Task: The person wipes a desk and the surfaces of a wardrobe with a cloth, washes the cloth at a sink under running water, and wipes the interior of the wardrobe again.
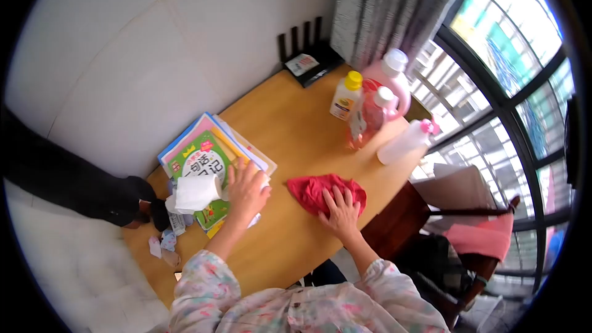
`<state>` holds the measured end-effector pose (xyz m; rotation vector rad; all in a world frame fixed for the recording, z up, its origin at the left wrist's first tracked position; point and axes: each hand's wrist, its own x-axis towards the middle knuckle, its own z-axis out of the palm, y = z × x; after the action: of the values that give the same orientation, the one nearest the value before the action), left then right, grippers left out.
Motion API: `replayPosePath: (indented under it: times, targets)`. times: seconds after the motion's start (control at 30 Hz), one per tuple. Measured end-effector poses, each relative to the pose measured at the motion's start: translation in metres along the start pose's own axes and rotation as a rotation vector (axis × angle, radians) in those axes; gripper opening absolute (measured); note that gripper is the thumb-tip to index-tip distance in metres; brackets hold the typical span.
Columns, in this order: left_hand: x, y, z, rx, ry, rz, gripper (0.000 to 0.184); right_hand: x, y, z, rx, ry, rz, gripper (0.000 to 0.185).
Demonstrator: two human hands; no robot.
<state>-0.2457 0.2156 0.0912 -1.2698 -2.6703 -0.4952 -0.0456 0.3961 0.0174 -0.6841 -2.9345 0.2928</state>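
My right hand (342, 213) lies on a crumpled red cloth (302, 191) on the wooden table, its fingers spread over the top. To the left, my left hand (248, 191) rests with its fingers apart at the right side of a stack of books. A green book (213, 209) with a printed cover is on top of that stack. Beside my left fingers is a white roll of paper (196, 193), which covers part of the green book. Whether my left fingers press on the books or only hover is hard to tell.
Behind the cloth stand a yellow-capped bottle (343, 102), a red liquid bottle (365, 124), a pink jug (394, 83) and a spray bottle (401, 145). A black router (314, 68) is at the wall. Small items (168, 240) lie at the left edge. A wooden chair (398, 222) stands right.
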Motion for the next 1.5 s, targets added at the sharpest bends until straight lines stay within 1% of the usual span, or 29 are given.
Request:
replayPosePath:
  times: [0.03,0.13,0.23,0.27,0.3,0.33,0.37,0.47,0.5,0.57,0.67,0.77,0.8,0.87,0.9,0.93,0.97,1.0,1.07,1.1,1.13,1.17,1.23,1.33,1.37,1.43,1.5]
  targets:
    - [-0.008,0.001,0.0,0.012,-0.015,0.0,0.04,-0.026,0.006,-0.005,-0.002,0.019,0.011,0.064]
    - [-0.018,0.023,-0.001,-0.051,-0.074,0.093,0.043,-0.067,0.02,-0.013,0.032,0.098,0.1,0.063]
    - [-0.015,0.065,0.014,-0.205,-0.1,0.224,0.046,-0.055,0.029,-0.013,0.053,0.195,0.175,0.063]
    - [0.001,0.093,0.023,-0.273,-0.138,0.241,0.054,-0.031,0.037,-0.013,0.053,0.253,0.216,0.063]
    - [0.007,0.11,0.032,-0.337,-0.116,0.222,0.059,-0.016,0.041,-0.009,0.064,0.282,0.252,0.062]
    - [0.009,0.124,0.043,-0.408,-0.105,0.192,0.063,-0.011,0.045,-0.007,0.079,0.248,0.293,0.061]
    - [0.021,0.138,0.052,-0.474,-0.076,0.166,0.068,-0.004,0.048,-0.007,0.078,0.24,0.286,0.06]
    - [0.073,0.188,0.074,-0.779,0.048,-0.062,0.08,0.003,0.062,-0.007,0.093,0.2,0.228,0.059]
    - [0.093,0.205,0.086,-0.785,0.141,-0.122,0.082,0.001,0.069,-0.007,0.094,0.223,0.165,0.059]
    - [0.134,0.231,0.107,-0.785,0.328,-0.244,0.086,-0.006,0.084,-0.014,0.133,0.19,0.123,0.056]
    - [0.175,0.252,0.124,-0.695,0.445,-0.468,0.076,-0.01,0.104,-0.026,0.179,0.208,0.119,0.052]
    - [0.182,0.245,0.13,-0.728,0.243,-0.648,0.061,-0.008,0.128,-0.036,0.181,0.221,0.105,0.052]
    - [0.176,0.24,0.134,-0.625,0.417,-0.598,0.05,-0.007,0.135,-0.038,0.183,0.226,0.104,0.052]
    - [0.156,0.214,0.123,-0.876,0.451,-0.605,0.052,-0.003,0.143,-0.039,0.189,0.21,0.087,0.052]
    - [0.152,0.191,0.129,-0.915,0.569,-0.611,0.052,0.0,0.145,-0.038,0.194,0.205,0.081,0.052]
    - [0.148,0.16,0.129,-0.918,0.591,-0.615,0.052,0.001,0.146,-0.038,0.183,0.222,0.061,0.052]
    - [0.153,0.148,0.105,-0.942,0.638,-0.668,0.052,0.002,0.146,-0.039,0.184,0.215,0.059,0.052]
    - [0.155,0.117,0.098,-0.805,0.596,-0.719,0.049,0.003,0.146,-0.041,0.182,0.206,0.055,0.053]
    - [0.158,0.069,0.092,-0.686,0.648,-0.727,0.041,0.003,0.145,-0.038,0.183,0.196,0.054,0.053]
    - [0.162,0.051,0.085,-0.566,0.632,-0.806,0.041,0.004,0.145,-0.037,0.183,0.194,0.055,0.054]
    - [0.164,0.014,0.103,-0.533,0.704,-0.766,0.042,0.004,0.145,-0.036,0.182,0.192,0.058,0.054]
    - [0.168,-0.003,0.103,-0.687,0.775,-0.666,0.048,0.006,0.145,-0.035,0.18,0.203,0.056,0.054]
    - [0.174,-0.027,0.102,-0.737,0.784,-0.631,0.047,0.005,0.146,-0.033,0.173,0.217,0.049,0.055]
    - [0.173,-0.015,0.095,-0.838,0.853,-0.608,0.055,0.006,0.144,-0.032,0.155,0.217,0.05,0.055]
    - [0.169,-0.002,0.093,-0.775,0.886,-0.67,0.061,0.006,0.143,-0.032,0.15,0.206,0.057,0.055]
    - [0.153,0.052,0.093,-0.649,0.942,-0.787,0.073,0.006,0.141,-0.033,0.142,0.184,0.08,0.056]
    - [0.147,0.148,0.091,-0.788,0.658,-0.671,0.086,0.007,0.138,-0.029,0.129,0.195,0.096,0.056]
